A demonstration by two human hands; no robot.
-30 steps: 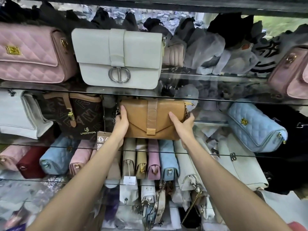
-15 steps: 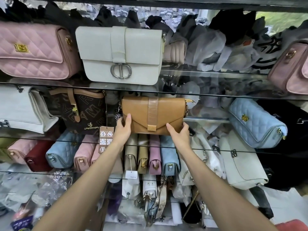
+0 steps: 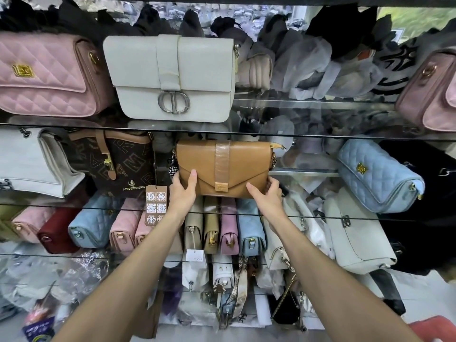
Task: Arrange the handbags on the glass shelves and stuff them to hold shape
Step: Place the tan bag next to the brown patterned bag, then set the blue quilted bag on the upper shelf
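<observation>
While you hold the tan leather envelope-flap handbag (image 3: 223, 169) by its two lower corners, your left hand (image 3: 183, 191) has its thumb laid up the front face and its fingers tucked behind the left edge, and your right hand (image 3: 267, 193) cups the right corner with fingers curled round it, so both hands are gripping the bag rather than resting flat. That two-corner hold looks chosen to keep the face square to the front and the flap undisturbed as you seat it. The bag sits on the middle glass shelf (image 3: 308, 172), upright, between the dark brown monogram handbag (image 3: 111, 164) on its left and open glass on its right, with the pale blue quilted barrel bag (image 3: 380, 176) well apart further right. Directly above, on the upper shelf, the white flap handbag with the silver clasp (image 3: 170, 77) stands facing out beside the pink quilted handbag (image 3: 47, 75); lining the tan bag up under the white one would likely give a tidy column. A checkered charm (image 3: 173, 169) hangs at the bag's left side, near your left thumb, and could snag. Whether the bag is already stuffed cannot be told from outside, though its front looks flat and firm. Below, a row of small bags (image 3: 222, 223) stands edge-on.
</observation>
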